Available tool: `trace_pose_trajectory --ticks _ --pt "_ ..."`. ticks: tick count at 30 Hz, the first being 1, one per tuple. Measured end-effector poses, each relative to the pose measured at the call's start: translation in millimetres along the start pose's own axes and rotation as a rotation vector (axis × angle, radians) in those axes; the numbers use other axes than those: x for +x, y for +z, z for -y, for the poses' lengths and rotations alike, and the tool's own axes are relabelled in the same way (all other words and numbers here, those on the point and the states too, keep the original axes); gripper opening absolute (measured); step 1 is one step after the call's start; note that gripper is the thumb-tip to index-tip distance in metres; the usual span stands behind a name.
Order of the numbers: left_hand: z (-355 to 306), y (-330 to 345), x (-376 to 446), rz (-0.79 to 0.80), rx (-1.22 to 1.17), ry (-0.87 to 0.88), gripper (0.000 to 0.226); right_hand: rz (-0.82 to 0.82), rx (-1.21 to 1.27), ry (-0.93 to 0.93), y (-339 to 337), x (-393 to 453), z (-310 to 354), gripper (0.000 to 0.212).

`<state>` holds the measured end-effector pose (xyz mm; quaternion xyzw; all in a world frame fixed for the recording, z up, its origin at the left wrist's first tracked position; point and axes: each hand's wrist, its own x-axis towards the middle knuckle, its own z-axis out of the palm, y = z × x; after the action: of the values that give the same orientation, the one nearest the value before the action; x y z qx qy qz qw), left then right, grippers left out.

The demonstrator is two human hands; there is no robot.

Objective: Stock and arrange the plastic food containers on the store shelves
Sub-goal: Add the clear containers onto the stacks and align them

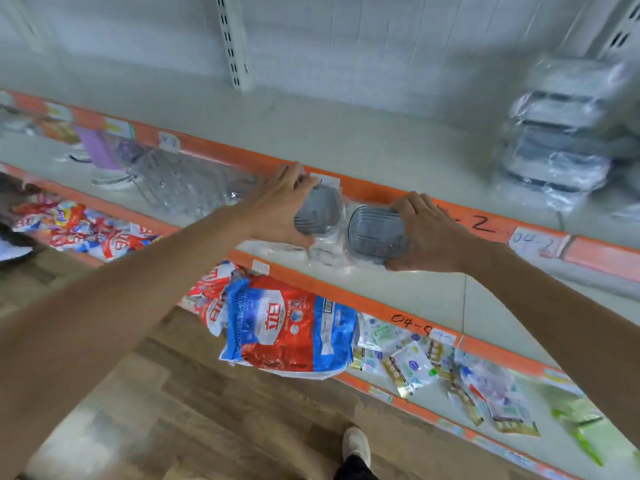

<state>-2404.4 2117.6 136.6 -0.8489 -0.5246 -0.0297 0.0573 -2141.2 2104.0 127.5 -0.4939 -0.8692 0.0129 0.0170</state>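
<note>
My left hand (277,206) grips a grey plastic food container (318,211) wrapped in clear film. Beside it, my right hand (427,233) grips a second grey container (375,233) with a ribbed lid, also wrapped. Both are held in front of the orange edge of the upper shelf (346,140), close together, over the middle shelf (426,296). A stack of wrapped grey containers (561,140) stands on the upper shelf at the far right.
Clear wire-like racks in film (173,178) lie on the middle shelf to the left. Red and blue detergent bags (287,327) hang over the lower shelf edge, with small packets (415,362) to their right. Wooden floor and my shoe (356,445) are below.
</note>
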Motion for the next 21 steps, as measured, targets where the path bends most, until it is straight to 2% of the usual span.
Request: trace_pose_trajectory --ticks 9,21 --pt "-22.5 -78.7 69.7 -0.106 -0.050 0.123 0.091 -0.174 -0.080 0.098 -91.2 -12.5 -48.1 0.092" --pt "-97.3 -120.5 186.9 -0.287 -0.186 0.298 0.080 -0.276 -0.093 0.386 -146.4 -49.5 -150.6 0.098"
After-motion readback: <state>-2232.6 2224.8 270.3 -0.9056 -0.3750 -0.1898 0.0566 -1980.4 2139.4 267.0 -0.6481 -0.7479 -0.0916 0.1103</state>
